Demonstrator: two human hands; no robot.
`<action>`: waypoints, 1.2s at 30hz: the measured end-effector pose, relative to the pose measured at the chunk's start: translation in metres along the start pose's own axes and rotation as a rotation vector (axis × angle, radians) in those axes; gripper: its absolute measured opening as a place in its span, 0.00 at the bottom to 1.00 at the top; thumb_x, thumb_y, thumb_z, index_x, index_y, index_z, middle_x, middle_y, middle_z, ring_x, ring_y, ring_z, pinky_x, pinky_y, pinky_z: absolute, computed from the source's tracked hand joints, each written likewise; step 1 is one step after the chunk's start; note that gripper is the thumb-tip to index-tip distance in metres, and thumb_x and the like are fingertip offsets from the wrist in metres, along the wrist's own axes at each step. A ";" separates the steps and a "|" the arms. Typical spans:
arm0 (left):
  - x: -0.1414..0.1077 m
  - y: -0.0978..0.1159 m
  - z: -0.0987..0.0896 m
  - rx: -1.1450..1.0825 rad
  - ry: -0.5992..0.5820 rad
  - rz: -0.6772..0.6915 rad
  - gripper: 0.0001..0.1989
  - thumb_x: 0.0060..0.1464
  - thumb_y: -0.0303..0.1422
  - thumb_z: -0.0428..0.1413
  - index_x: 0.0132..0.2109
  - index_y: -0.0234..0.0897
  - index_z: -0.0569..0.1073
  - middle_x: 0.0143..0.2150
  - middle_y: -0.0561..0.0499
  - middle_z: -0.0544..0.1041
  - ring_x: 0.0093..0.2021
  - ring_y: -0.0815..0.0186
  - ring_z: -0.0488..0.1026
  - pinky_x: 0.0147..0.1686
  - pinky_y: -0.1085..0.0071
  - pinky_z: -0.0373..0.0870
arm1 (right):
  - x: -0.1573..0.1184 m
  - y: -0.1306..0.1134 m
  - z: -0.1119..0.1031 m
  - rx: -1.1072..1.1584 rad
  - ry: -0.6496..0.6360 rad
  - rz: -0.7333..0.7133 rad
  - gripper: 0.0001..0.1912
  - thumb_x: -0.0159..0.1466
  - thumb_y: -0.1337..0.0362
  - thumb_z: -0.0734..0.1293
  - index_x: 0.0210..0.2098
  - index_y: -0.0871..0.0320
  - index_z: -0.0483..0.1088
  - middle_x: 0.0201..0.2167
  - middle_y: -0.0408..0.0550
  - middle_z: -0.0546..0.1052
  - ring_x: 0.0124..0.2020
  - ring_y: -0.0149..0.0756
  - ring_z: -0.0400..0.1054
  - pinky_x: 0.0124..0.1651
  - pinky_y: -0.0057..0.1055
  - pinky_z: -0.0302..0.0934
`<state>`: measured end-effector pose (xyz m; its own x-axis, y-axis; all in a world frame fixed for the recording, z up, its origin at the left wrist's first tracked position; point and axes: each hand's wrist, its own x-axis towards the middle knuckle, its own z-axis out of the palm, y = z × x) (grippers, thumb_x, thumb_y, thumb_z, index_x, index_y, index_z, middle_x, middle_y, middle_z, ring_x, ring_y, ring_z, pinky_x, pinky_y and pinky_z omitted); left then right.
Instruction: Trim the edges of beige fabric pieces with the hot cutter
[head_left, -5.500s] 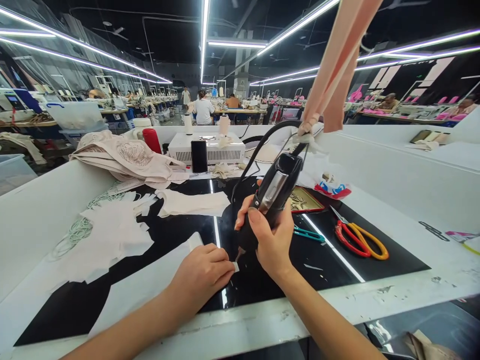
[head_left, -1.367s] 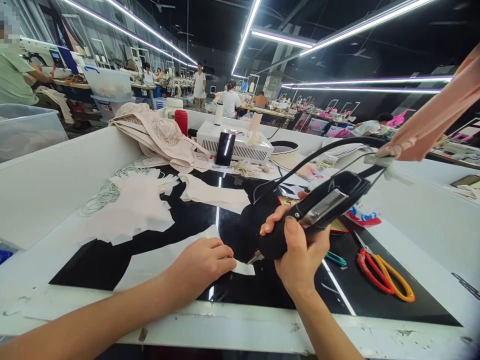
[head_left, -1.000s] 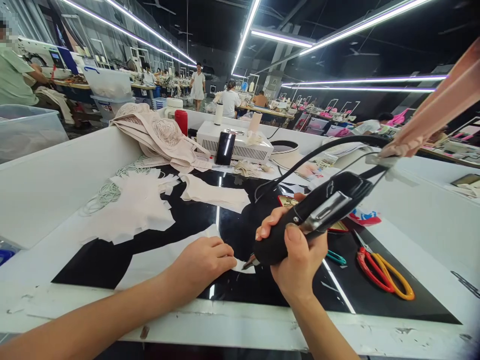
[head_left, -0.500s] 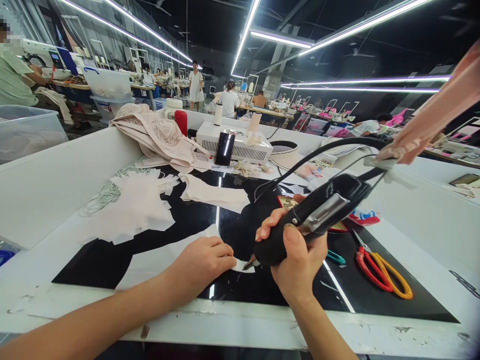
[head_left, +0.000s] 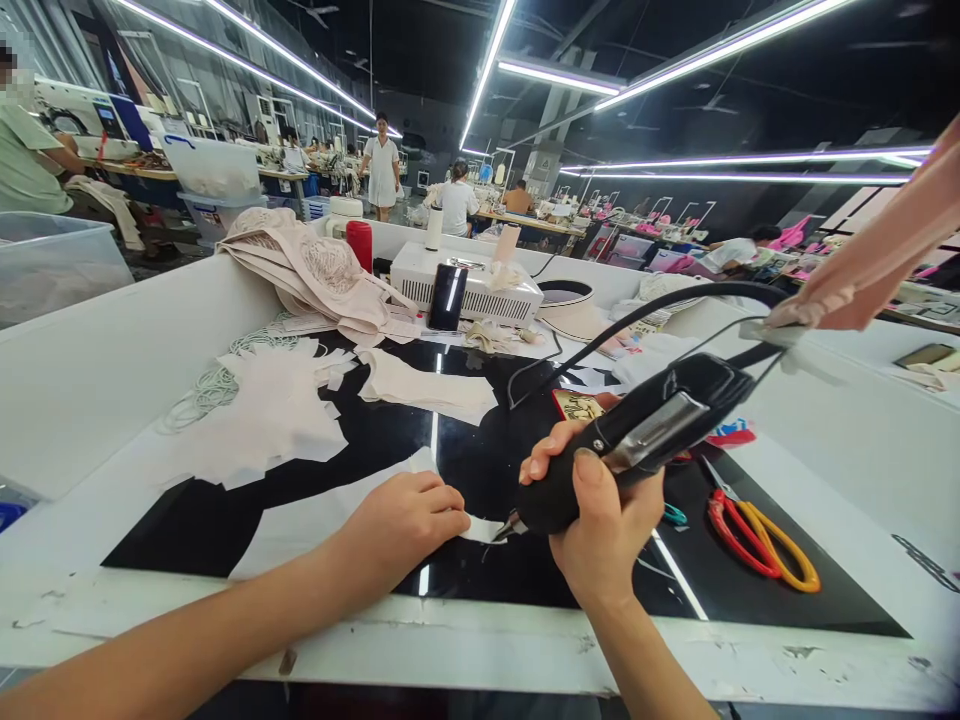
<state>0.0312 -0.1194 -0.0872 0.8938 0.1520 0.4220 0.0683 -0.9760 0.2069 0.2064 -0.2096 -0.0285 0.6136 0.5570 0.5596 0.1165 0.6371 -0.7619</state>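
My right hand (head_left: 607, 520) is wrapped round a black handheld tool (head_left: 637, 430) with a metal clip on its side. The tool's pointed metal tip touches the right end of a white fabric piece (head_left: 307, 520) on the glossy black board (head_left: 480, 470). Pressed down on that fabric is my left hand (head_left: 412, 520), its fingers bent together near the tip. Behind it lie a cream fabric strip (head_left: 431, 385) and a jagged pile of pale pieces (head_left: 262, 420).
Red and yellow scissors (head_left: 765, 535) lie right of my right hand, beside a small teal tool (head_left: 674, 514). A black cable (head_left: 630, 315) arches behind the tool. Further back stand a white vented box (head_left: 469, 285), a phone (head_left: 447, 297) and heaped fabric (head_left: 315, 265).
My right hand and the tool have shifted slightly right, and the tip is a little further right along the fabric's edge. My left hand is nearly unmoved. A person in the background has stepped.
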 end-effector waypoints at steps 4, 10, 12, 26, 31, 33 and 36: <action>0.001 -0.001 -0.005 -0.045 0.064 -0.005 0.10 0.69 0.21 0.54 0.46 0.37 0.78 0.47 0.50 0.82 0.45 0.62 0.78 0.45 0.67 0.75 | 0.001 0.001 0.000 -0.002 -0.001 0.007 0.20 0.66 0.58 0.74 0.54 0.49 0.68 0.33 0.39 0.75 0.25 0.30 0.70 0.28 0.31 0.71; -0.004 -0.012 -0.025 -0.104 0.039 -0.112 0.10 0.68 0.22 0.56 0.47 0.39 0.80 0.48 0.52 0.82 0.47 0.65 0.79 0.47 0.71 0.75 | 0.004 0.004 -0.006 -0.015 -0.012 0.037 0.22 0.66 0.58 0.75 0.57 0.49 0.69 0.33 0.40 0.76 0.25 0.31 0.71 0.29 0.32 0.71; -0.009 -0.016 -0.029 -0.070 -0.024 -0.126 0.09 0.67 0.22 0.57 0.46 0.39 0.80 0.47 0.52 0.83 0.46 0.64 0.79 0.46 0.70 0.75 | 0.007 0.007 -0.010 -0.022 0.001 0.041 0.22 0.66 0.58 0.75 0.57 0.49 0.69 0.33 0.40 0.76 0.26 0.32 0.71 0.30 0.33 0.71; -0.001 0.020 -0.040 -0.132 -0.200 -0.300 0.03 0.65 0.28 0.62 0.42 0.40 0.80 0.41 0.56 0.78 0.33 0.69 0.77 0.34 0.72 0.69 | 0.019 0.007 -0.006 -0.018 0.025 0.009 0.23 0.64 0.55 0.76 0.55 0.50 0.69 0.31 0.38 0.76 0.25 0.31 0.70 0.29 0.32 0.71; 0.022 0.004 -0.044 -0.083 -0.214 -0.152 0.10 0.64 0.30 0.66 0.50 0.36 0.76 0.48 0.49 0.80 0.48 0.59 0.78 0.48 0.66 0.74 | 0.014 0.008 -0.004 -0.004 0.015 0.027 0.21 0.65 0.56 0.75 0.54 0.50 0.68 0.33 0.38 0.76 0.25 0.31 0.70 0.29 0.31 0.70; 0.033 -0.002 -0.042 -0.162 -0.228 -0.049 0.19 0.59 0.32 0.70 0.53 0.35 0.74 0.54 0.46 0.79 0.57 0.57 0.76 0.57 0.64 0.73 | 0.013 0.008 -0.003 0.011 0.012 0.026 0.21 0.65 0.56 0.75 0.54 0.50 0.67 0.33 0.38 0.76 0.25 0.31 0.70 0.30 0.31 0.70; 0.047 -0.010 -0.039 -0.274 -0.295 0.049 0.22 0.57 0.35 0.71 0.54 0.37 0.73 0.57 0.45 0.79 0.67 0.54 0.70 0.66 0.60 0.69 | 0.013 0.009 -0.002 0.029 0.005 0.022 0.23 0.65 0.56 0.75 0.56 0.50 0.67 0.32 0.37 0.75 0.25 0.31 0.70 0.29 0.30 0.69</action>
<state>0.0554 -0.0967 -0.0352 0.9845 0.0162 0.1744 -0.0627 -0.8972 0.4371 0.2172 -0.1977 -0.0284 0.6195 0.5686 0.5412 0.0805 0.6398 -0.7643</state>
